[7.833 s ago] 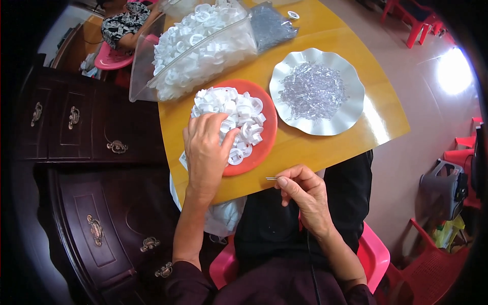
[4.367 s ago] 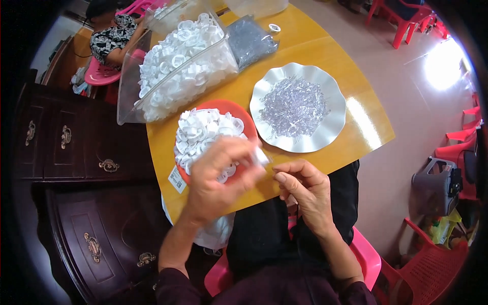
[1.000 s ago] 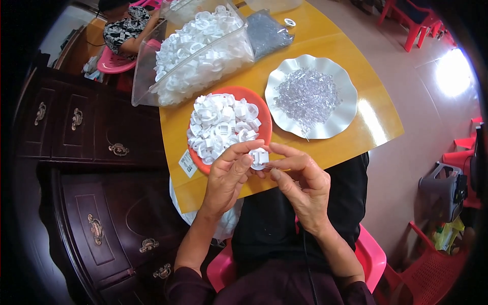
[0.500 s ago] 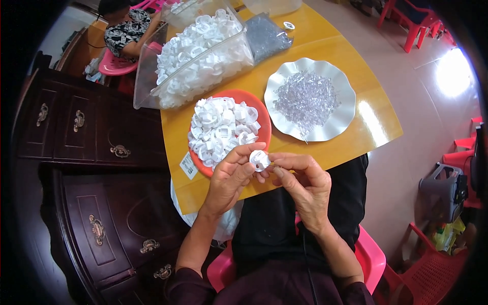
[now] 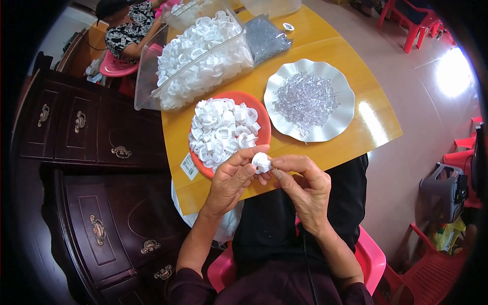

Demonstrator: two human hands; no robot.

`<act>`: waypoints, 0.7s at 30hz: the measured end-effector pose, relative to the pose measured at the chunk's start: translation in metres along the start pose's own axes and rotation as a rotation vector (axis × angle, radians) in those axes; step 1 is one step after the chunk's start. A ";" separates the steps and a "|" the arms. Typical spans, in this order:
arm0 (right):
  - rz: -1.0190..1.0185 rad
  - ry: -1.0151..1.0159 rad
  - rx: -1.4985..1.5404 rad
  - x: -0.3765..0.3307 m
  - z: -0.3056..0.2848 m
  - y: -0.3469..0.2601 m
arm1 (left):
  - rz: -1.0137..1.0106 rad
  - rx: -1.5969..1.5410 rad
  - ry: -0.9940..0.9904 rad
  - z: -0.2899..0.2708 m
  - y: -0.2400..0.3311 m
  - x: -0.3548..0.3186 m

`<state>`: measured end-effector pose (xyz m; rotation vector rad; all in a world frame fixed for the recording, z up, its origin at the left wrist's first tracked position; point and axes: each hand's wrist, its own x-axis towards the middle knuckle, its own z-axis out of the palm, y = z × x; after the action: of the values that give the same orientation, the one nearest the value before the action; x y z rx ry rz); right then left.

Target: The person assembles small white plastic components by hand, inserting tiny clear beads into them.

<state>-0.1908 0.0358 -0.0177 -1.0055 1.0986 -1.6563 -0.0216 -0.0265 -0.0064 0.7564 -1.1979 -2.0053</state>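
Observation:
A small round white plastic part (image 5: 261,162) is pinched between the thumb and fingers of my left hand (image 5: 231,180), above the table's near edge. On its right side, the thumb and index finger of my right hand (image 5: 307,188) are closed right against it; whatever lies between those fingertips is too small to make out. Just beyond my left hand is an orange-red plate (image 5: 265,119) heaped with similar white plastic parts (image 5: 221,127). Farther right stands a white wavy-rimmed plate (image 5: 346,104) holding a pile of thin clear plastic pieces (image 5: 307,99).
A clear plastic bin (image 5: 146,94) full of white parts stands at the table's far left. Beside it lies a bag of grey pieces (image 5: 267,38), with a small round item (image 5: 288,27) nearby. Dark drawers (image 5: 96,203) flank the left side. Another person (image 5: 127,33) sits at the far left.
The white part has turned slightly in my fingers, so its dark opening shows differently. Both hands stay nearly in place. The other person's head has shifted a little.

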 end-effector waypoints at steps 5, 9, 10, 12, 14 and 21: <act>-0.013 0.001 -0.010 -0.001 0.000 0.000 | -0.008 -0.012 0.010 0.001 0.000 0.000; -0.006 0.009 -0.018 -0.001 0.000 0.001 | -0.016 0.011 0.008 0.001 0.001 0.000; -0.004 0.007 -0.026 -0.001 0.000 0.001 | -0.017 0.011 0.008 0.001 0.001 0.000; -0.005 0.007 -0.032 -0.001 0.000 0.000 | -0.019 0.011 0.009 0.001 0.001 0.000; -0.005 0.007 -0.038 -0.001 -0.001 0.000 | -0.008 0.016 -0.010 -0.001 0.001 0.000; 0.033 0.005 -0.013 -0.001 -0.002 -0.001 | 0.003 0.043 0.009 0.000 0.003 -0.001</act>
<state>-0.1926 0.0372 -0.0170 -0.9866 1.1251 -1.6284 -0.0207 -0.0265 -0.0037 0.7838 -1.2390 -1.9774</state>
